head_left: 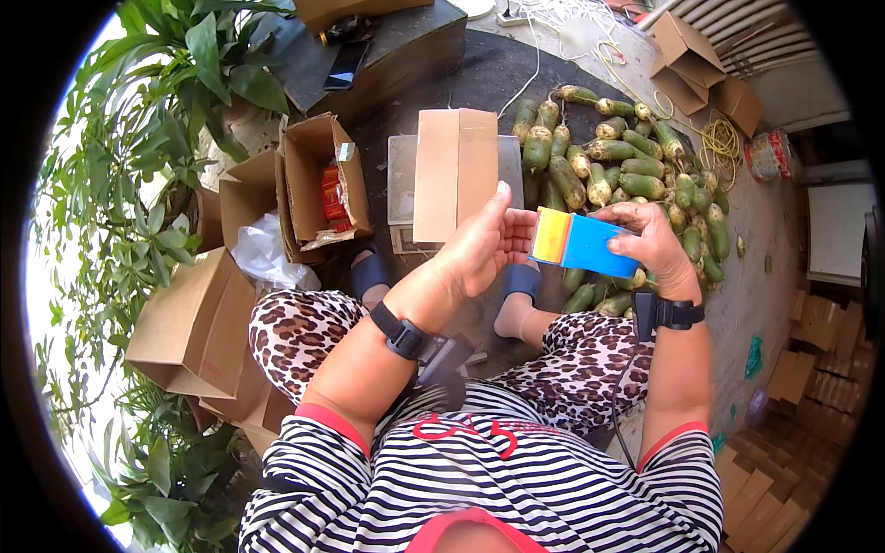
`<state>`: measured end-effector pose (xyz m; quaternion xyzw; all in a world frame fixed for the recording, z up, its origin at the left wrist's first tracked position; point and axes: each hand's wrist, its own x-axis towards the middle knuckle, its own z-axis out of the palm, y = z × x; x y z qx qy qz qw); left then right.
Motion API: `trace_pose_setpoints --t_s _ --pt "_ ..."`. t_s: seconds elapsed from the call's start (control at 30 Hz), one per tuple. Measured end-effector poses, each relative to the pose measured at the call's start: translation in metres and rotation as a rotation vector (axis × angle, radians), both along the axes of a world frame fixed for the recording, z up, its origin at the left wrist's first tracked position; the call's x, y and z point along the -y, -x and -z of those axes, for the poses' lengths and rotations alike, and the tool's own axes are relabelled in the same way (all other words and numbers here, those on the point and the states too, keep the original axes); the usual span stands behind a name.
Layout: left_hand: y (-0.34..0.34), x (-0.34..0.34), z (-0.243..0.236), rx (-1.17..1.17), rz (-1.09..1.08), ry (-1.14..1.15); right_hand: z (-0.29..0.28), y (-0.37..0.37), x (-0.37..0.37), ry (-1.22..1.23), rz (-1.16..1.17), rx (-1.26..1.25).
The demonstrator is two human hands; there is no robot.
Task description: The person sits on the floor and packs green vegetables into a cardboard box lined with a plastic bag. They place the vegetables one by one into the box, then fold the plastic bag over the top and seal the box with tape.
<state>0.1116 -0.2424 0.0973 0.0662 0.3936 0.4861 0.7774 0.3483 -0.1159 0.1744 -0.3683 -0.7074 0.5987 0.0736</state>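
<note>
My right hand (648, 241) grips a blue and yellow tape dispenser (590, 245), fingers over its top and thumb on its near face. Its yellow end points left, toward my left hand (490, 241). That hand is open, thumb raised and fingers reaching to the yellow end; whether the fingertips touch it I cannot tell. Just beyond my left hand a closed cardboard box (455, 170) rests on a low, pale stand (402, 184). A seam runs lengthwise along the box's top.
Many green radishes (640, 167) are heaped on the floor at the right. An open carton (297, 184) with red packets stands left of the stand, near a plastic bag (269, 251) and another carton (198, 318). Flattened cardboard (825, 346) lies far right; plants (138, 184) line the left.
</note>
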Motion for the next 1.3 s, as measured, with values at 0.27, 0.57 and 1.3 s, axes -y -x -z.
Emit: trace_pose_setpoints --t_s 0.27,0.57,1.3 --pt "0.020 0.055 0.021 0.039 -0.023 0.017 0.021 0.019 0.043 -0.049 -0.006 0.083" --pt "0.011 0.063 0.013 -0.124 -0.052 0.040 0.035 0.020 0.044 0.078 -0.051 -0.018" --pt "0.134 0.045 0.158 -1.066 -0.551 0.390 0.070 0.098 -0.009 -0.222 -0.130 0.376"
